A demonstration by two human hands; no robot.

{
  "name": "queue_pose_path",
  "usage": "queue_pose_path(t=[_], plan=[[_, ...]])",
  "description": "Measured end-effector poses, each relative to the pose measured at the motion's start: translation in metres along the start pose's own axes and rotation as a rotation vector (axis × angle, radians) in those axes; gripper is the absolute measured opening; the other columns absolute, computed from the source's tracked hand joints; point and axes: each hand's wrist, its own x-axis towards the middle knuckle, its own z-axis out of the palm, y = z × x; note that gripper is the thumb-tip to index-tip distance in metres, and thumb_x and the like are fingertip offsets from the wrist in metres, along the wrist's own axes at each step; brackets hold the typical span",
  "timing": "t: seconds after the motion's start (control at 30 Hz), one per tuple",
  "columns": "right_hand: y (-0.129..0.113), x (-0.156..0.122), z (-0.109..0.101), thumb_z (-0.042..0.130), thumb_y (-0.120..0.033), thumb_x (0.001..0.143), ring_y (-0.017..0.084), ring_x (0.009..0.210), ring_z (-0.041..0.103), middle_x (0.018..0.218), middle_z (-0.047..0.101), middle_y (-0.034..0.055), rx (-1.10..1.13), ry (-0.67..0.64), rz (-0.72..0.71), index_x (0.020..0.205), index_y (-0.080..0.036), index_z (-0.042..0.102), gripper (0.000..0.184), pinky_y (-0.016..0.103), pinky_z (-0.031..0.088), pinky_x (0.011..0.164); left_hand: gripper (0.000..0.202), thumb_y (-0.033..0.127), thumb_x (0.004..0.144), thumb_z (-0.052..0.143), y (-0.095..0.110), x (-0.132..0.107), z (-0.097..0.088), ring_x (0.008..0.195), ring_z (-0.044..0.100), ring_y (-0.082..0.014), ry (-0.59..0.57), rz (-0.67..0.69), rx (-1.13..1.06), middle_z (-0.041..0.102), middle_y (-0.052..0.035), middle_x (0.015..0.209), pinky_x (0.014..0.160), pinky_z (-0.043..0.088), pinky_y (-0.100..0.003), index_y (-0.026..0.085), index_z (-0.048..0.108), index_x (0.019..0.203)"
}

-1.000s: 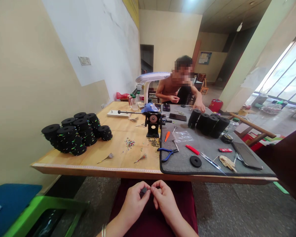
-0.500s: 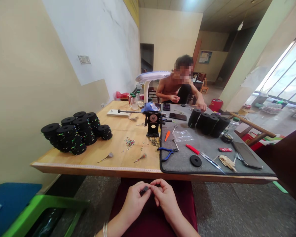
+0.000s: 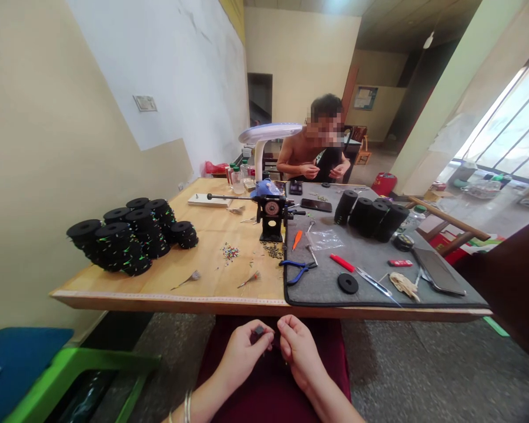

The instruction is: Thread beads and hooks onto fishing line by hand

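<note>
Low in front of the table edge, above a dark red cloth [image 3: 275, 393], both hands are close together. My left hand [image 3: 240, 355] is closed, with a small dark grey piece [image 3: 259, 331] between thumb and fingers; its exact kind is not clear. A short gap away, my right hand [image 3: 300, 351] has thumb and forefinger pinched together. Whatever it grips is too small to make out. Nearest on the table are a flat black foam spool [image 3: 348, 284], blue-handled pliers [image 3: 298, 272] and a feathery tuft on a thin stem [image 3: 249, 279].
Stacked black foam spools with coloured bits [image 3: 119, 244] stand left; more black spools [image 3: 370, 216] stand right. A hand-cranked winder [image 3: 271, 217], small coloured beads [image 3: 230, 252], scissors [image 3: 374, 281] and a lamp [image 3: 268, 134] are on the table. A person [image 3: 311, 158] sits opposite.
My hands have drawn slightly apart, the right moving a little to the right. The person opposite has pulled an arm back from the black spools, bringing both hands in front of the body.
</note>
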Motion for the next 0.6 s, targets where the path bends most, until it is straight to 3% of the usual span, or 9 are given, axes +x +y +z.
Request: queue_pose_path(t=[0.23,0.47,0.6], plan=[[-0.0006,-0.0005,0.0010,0.061,-0.059,0.073,0.004,0.035,0.020,0.038,0.034,-0.0126,-0.091,0.018,-0.107,0.071,-0.019,0.045,0.042,0.020,0.012,0.039,0.016,0.031,0.077,0.056,-0.0004,0.0008,0.0005,0.053,0.051,-0.0134,-0.012,-0.031,-0.072,0.055,0.0026,0.054,0.057,0.041,-0.025,0.018,0.056,0.068],[-0.0021,-0.0015,0.0037,0.058,-0.057,0.075,0.005,0.035,0.021,0.038,0.034,-0.0131,-0.156,-0.038,-0.115,0.071,-0.020,0.043,0.040,0.020,0.013,0.040,0.014,0.028,0.072,0.058,-0.0051,0.0023,0.0014,0.049,0.042,-0.0111,0.052,-0.006,0.015,0.046,0.0056,0.053,0.050,0.034,-0.022,0.018,0.054,0.063],[0.0009,-0.0010,0.0038,0.059,-0.054,0.076,0.005,0.036,0.022,0.038,0.038,-0.0123,-0.156,-0.078,-0.096,0.072,-0.020,0.042,0.038,0.020,0.014,0.041,0.020,0.032,0.074,0.060,-0.0056,0.0021,0.0013,0.051,0.044,-0.0114,0.056,0.023,0.053,0.052,0.0037,0.053,0.053,0.035,-0.023,0.017,0.059,0.061]])
